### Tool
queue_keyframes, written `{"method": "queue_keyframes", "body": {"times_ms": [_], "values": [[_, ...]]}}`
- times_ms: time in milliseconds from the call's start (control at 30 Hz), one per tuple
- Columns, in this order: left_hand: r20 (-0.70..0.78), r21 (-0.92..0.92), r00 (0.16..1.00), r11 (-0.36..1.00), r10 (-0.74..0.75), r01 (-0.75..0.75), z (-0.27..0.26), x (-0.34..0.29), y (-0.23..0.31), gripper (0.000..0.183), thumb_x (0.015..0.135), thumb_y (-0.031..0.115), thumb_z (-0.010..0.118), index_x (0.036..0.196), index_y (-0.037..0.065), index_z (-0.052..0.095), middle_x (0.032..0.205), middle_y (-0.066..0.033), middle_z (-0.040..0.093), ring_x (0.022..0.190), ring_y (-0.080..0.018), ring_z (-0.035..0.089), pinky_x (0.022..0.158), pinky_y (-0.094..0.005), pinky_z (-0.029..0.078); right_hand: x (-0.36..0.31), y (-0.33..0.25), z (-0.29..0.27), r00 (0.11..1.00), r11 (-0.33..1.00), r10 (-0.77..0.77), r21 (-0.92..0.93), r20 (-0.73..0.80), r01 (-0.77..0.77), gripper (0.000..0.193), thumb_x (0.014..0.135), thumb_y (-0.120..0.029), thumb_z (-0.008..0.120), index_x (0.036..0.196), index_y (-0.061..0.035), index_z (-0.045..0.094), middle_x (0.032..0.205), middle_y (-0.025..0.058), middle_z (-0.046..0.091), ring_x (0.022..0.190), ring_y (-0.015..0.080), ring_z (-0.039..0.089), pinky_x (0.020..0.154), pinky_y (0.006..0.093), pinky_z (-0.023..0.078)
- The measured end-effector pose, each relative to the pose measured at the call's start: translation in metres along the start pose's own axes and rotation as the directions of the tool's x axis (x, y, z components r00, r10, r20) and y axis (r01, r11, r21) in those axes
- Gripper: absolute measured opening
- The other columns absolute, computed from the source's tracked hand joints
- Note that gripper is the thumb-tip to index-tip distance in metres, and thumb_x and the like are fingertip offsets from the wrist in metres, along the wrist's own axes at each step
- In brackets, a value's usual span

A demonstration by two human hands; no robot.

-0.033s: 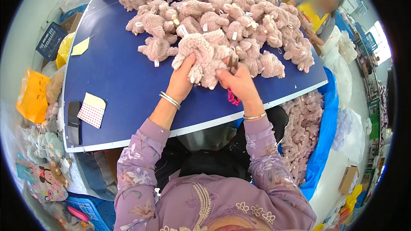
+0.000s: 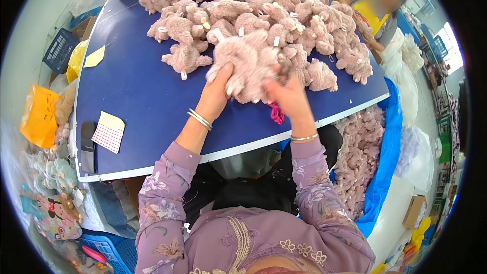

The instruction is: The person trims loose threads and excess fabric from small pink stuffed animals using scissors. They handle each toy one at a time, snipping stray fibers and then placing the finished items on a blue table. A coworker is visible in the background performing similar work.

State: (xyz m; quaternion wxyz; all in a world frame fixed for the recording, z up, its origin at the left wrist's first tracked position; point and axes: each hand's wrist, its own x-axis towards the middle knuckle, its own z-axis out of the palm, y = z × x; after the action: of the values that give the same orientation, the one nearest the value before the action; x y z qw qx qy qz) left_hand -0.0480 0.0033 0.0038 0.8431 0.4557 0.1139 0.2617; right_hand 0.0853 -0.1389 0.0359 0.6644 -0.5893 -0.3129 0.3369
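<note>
My left hand is closed round the left side of a pinkish plush toy, with the thumb pressed on its fleece. The toy is held just above the blue table and is slightly blurred. At its right side, my right hand grips small scissors whose pink-wrapped handle hangs below the fingers. Their dark blades are smeared by motion beside the fleece, and I cannot tell whether they touch it. Just beyond my hands lies a big heap of similar plush toys, several with white tags.
The blue table has a pale edge. On its left lie a dark phone, a dotted paper sheet and a yellow slip. A blue-lined container of plush pieces stands at right. A person in a yellow apron is at far right.
The plush toy has turned a little in my left hand. My right hand has shifted slightly right, and its scissors are more blurred.
</note>
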Motion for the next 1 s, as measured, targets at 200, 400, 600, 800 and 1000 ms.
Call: {"method": "queue_keyframes", "body": {"times_ms": [200, 400, 600, 800, 1000], "values": [[-0.071, 0.211, 0.990, 0.972, 0.121, -0.104, 0.009, 0.011, -0.003, 0.028, 0.097, 0.017, 0.052, 0.121, 0.002, 0.055, 0.100, -0.0046, 0.063, 0.079, -0.0071, 0.057, 0.065, -0.0205, 0.045, -0.006, -0.047, -0.129, 0.742, 0.574, -0.663, 0.706, 0.102, 0.415, 0.073, 0.093, -0.061, 0.042, 0.145, -0.0111, 0.033, 0.141, 0.0204, 0.046, 0.039, 0.0024, 0.027, 0.042, 0.0206, 0.029], [0.034, 0.556, 0.955, 0.788, 0.295, -0.264, 0.046, 0.021, -0.032, 0.021, 0.094, 0.010, 0.057, 0.112, 0.001, 0.060, 0.098, -0.0015, 0.064, 0.085, -0.0062, 0.059, 0.071, -0.0199, 0.045, 0.036, -0.037, -0.136, 0.941, 0.801, -0.195, -0.598, -0.277, -0.010, 0.036, 0.083, -0.026, 0.068, 0.103, 0.0029, 0.063, 0.090, 0.0076, 0.067, 0.080, 0.0128, 0.059, 0.071, 0.0264, 0.047], [0.107, 0.642, 0.979, 0.740, 0.175, -0.202, 0.048, 0.015, -0.041, 0.023, 0.091, 0.008, 0.059, 0.113, -0.001, 0.060, 0.091, -0.0035, 0.065, 0.075, -0.0045, 0.058, 0.067, -0.0205, 0.049, 0.037, -0.015, -0.131, 0.996, 0.520, -0.085, -0.852, 0.024, 0.065, 0.058, 0.073, -0.029, 0.074, 0.118, 0.0039, 0.057, 0.113, 0.0195, 0.063, 0.105, 0.0312, 0.061, 0.092, 0.0357, 0.045], [0.177, 0.653, 0.982, 0.739, 0.066, -0.167, 0.072, 0.011, -0.045, 0.041, 0.089, 0.006, 0.059, 0.127, -0.002, 0.047, 0.110, -0.0115, 0.063, 0.098, -0.0159, 0.063, 0.074, -0.0250, 0.052, 0.035, 0.007, -0.123, 0.971, 0.554, -0.232, -0.828, -0.052, 0.088, 0.030, 0.079, -0.020, 0.066, 0.098, 0.0028, 0.061, 0.089, 0.0131, 0.067, 0.080, 0.0276, 0.063, 0.074, 0.0355, 0.047], [0.095, 0.766, 0.980, 0.616, 0.173, -0.183, 0.088, 0.030, -0.051, 0.091, 0.074, 0.022, 0.079, 0.143, -0.003, 0.026, 0.128, -0.0207, 0.049, 0.117, -0.0249, 0.054, 0.085, -0.0336, 0.051, 0.008, -0.010, -0.124, 0.986, 0.990, -0.134, -0.018, 0.101, 0.137, 0.010, 0.088, -0.011, 0.063, 0.094, -0.0027, 0.064, 0.083, 0.0010, 0.061, 0.077, 0.0090, 0.054, 0.072, 0.0241, 0.045]]}}
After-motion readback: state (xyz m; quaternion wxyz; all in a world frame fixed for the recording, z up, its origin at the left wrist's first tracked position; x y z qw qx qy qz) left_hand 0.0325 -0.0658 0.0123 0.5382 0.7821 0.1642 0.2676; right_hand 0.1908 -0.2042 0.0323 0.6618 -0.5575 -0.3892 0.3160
